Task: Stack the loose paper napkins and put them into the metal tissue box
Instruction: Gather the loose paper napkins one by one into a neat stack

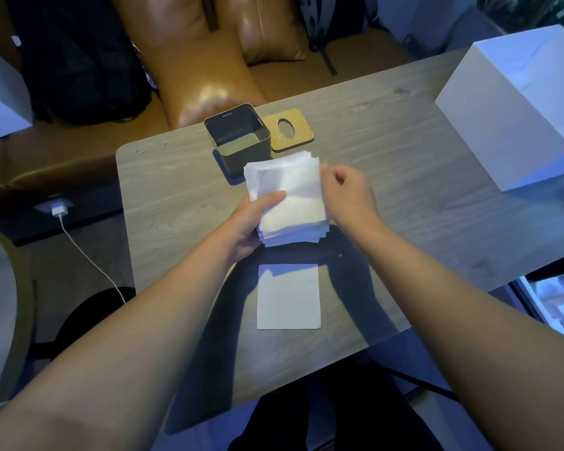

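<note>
No readable brand or writing anywhere, tbh. Far left, a white charger (58,209) sits plugged in off the table (404,177). The person's left hand (251,222) grips the napkin stack (287,196) from its left side, thumb on top, held above the tabletop. The open metal tissue box (238,138) stands just behind the stack, near the far edge, wooden lid (290,130) beside it. One loose napkin (288,297) lies flat by the near edge. The right hand (345,193) pinches the stack's right edge. A white box (502,125) crowds the right end.

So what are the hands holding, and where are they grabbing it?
The napkin stack. The left hand grips its left edge, thumb on top; the right hand pinches its right edge near the far corner.
</note>
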